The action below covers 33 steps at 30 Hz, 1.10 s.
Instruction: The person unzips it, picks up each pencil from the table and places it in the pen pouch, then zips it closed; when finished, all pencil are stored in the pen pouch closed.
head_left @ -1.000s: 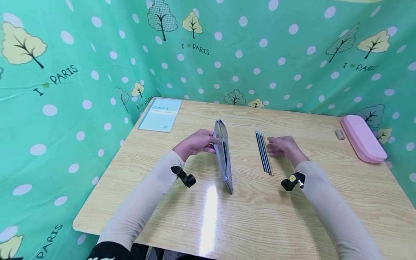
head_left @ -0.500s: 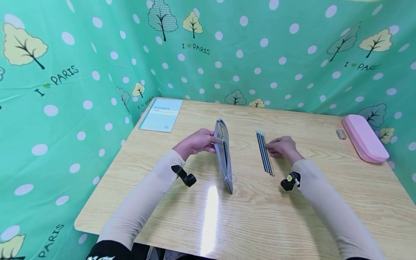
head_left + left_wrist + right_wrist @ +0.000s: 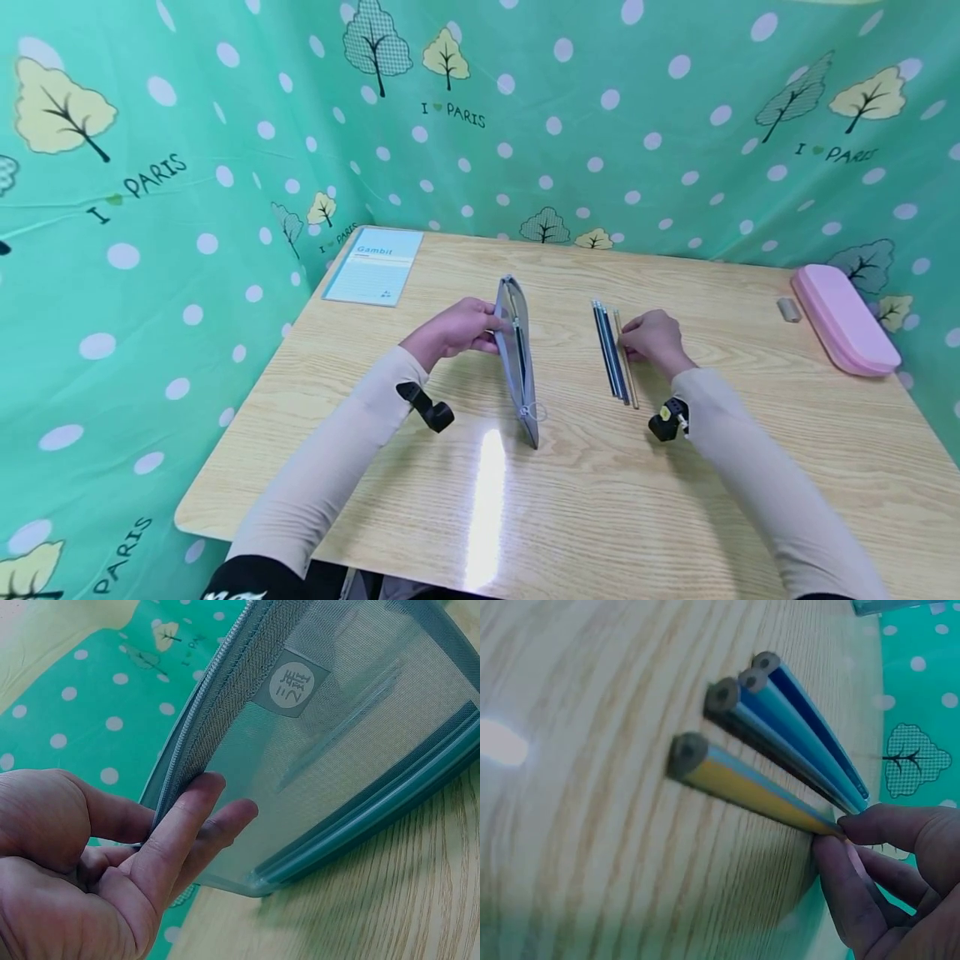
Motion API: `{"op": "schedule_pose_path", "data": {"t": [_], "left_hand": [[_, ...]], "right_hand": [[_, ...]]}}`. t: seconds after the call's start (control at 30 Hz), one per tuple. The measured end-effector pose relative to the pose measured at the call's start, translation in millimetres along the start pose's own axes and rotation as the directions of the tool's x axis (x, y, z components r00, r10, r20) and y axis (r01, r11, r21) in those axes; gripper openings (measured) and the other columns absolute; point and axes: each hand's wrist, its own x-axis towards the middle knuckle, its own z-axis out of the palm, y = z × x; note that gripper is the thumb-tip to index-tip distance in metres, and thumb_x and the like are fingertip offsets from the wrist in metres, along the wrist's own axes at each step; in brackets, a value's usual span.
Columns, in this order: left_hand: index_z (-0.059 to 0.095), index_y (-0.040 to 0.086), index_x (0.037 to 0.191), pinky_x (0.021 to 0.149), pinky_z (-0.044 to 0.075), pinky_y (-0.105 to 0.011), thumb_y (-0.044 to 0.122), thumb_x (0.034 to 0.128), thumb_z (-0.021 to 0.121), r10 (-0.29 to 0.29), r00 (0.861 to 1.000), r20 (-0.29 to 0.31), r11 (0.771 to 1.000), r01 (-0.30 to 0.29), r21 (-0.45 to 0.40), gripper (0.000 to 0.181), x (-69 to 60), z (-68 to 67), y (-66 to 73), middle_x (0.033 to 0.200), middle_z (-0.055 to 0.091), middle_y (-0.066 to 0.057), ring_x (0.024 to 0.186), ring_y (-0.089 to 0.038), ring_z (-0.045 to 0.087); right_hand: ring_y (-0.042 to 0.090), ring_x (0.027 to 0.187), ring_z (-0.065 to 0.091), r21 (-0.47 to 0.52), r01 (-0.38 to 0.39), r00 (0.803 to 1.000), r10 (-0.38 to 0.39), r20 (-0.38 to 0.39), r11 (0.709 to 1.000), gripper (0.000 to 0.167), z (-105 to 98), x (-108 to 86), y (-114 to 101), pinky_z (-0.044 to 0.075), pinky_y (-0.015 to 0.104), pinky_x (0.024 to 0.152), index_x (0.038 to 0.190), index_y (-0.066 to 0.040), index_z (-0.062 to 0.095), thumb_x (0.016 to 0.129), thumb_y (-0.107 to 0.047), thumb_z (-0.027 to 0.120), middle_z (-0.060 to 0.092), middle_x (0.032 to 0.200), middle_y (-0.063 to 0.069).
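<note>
Upright on its edge, a grey zippered mesh pouch (image 3: 514, 358) stands near the middle of the table. My left hand (image 3: 459, 327) pinches its zipper edge; in the left wrist view the thumb is on one side of the pouch (image 3: 337, 750) and the fingers (image 3: 180, 832) on the other. A yellow pencil (image 3: 628, 371) lies just right of three blue and dark pencils (image 3: 611, 354), with a narrow gap between. My right hand (image 3: 654, 337) pinches the yellow pencil (image 3: 750, 787) between thumb and finger near its far end.
A light blue notebook (image 3: 375, 265) lies at the back left. At the right stand a pink case (image 3: 843, 321) and, beside it, a small grey eraser (image 3: 788, 310). Green patterned cloth (image 3: 480, 167) hangs behind the table (image 3: 420, 517).
My right hand has closed on the yellow pencil, which has shifted slightly right, away from the other pencils. The left hand and the pouch have stayed in place.
</note>
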Motion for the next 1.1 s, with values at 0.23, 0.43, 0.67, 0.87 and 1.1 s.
{"op": "schedule_pose_path", "data": {"t": [0.23, 0.43, 0.67, 0.87, 1.1], "left_hand": [[0.055, -0.015, 0.136, 0.063, 0.063, -0.018, 0.001, 0.1047, 0.054, 0.005, 1.000, -0.001, 1.000, -0.005, -0.006, 0.035, 0.2, 0.4, -0.5, 0.097, 0.069, -0.014, 0.074, -0.015, 0.071], [0.056, -0.015, 0.135, 0.063, 0.062, -0.018, 0.002, 0.1051, 0.054, 0.004, 1.000, -0.002, 1.000, -0.004, 0.000, 0.034, -0.3, 0.7, 0.0, 0.094, 0.069, -0.013, 0.073, -0.014, 0.070], [0.055, -0.015, 0.134, 0.065, 0.063, -0.019, 0.001, 0.1046, 0.055, -0.005, 1.000, -0.011, 1.000, 0.005, -0.009, 0.034, 0.4, 1.4, 0.2, 0.092, 0.069, -0.012, 0.074, -0.015, 0.071], [0.053, -0.017, 0.135, 0.064, 0.063, -0.019, 0.000, 0.1046, 0.054, 0.000, 1.000, -0.003, 1.000, 0.000, -0.027, 0.035, 0.9, 2.6, 0.5, 0.089, 0.070, -0.010, 0.072, -0.014, 0.071], [0.055, -0.016, 0.134, 0.064, 0.063, -0.019, 0.001, 0.1049, 0.054, -0.005, 1.000, -0.009, 1.000, 0.005, -0.015, 0.034, 0.6, 1.8, 0.3, 0.091, 0.070, -0.011, 0.073, -0.014, 0.071]], "right_hand": [[0.006, 0.062, 0.069, 0.201, -0.066, 0.994, 0.047, 0.097, 0.977, 0.047, -14, -5.1, -7, 0.066, 0.024, 0.068, 0.137, 0.015, 0.056, 0.095, -0.005, 0.066, 0.073, 0.077, 0.003], [0.002, 0.065, 0.068, 0.468, -0.106, 0.983, 0.021, 0.184, 0.877, 0.055, -22, -13.7, -22, 0.064, 0.019, 0.071, 0.148, 0.017, 0.040, 0.099, 0.001, 0.060, 0.069, 0.076, -0.007], [0.005, 0.067, 0.069, 0.592, -0.109, 0.970, -0.045, 0.240, 0.799, 0.054, -16, -24.8, -45, 0.064, 0.017, 0.070, 0.148, 0.018, 0.038, 0.100, 0.004, 0.058, 0.071, 0.077, -0.005], [0.006, 0.067, 0.068, 0.632, -0.089, 0.961, -0.099, 0.256, 0.770, 0.047, -6, -36.7, -66, 0.063, 0.017, 0.069, 0.143, 0.020, 0.042, 0.100, 0.006, 0.058, 0.070, 0.080, -0.001], [0.008, 0.072, 0.067, 0.642, -0.059, 0.952, -0.149, 0.266, 0.765, 0.044, 9, -49.1, -87, 0.064, 0.018, 0.072, 0.139, 0.021, 0.045, 0.099, 0.007, 0.058, 0.068, 0.087, 0.001]]}}
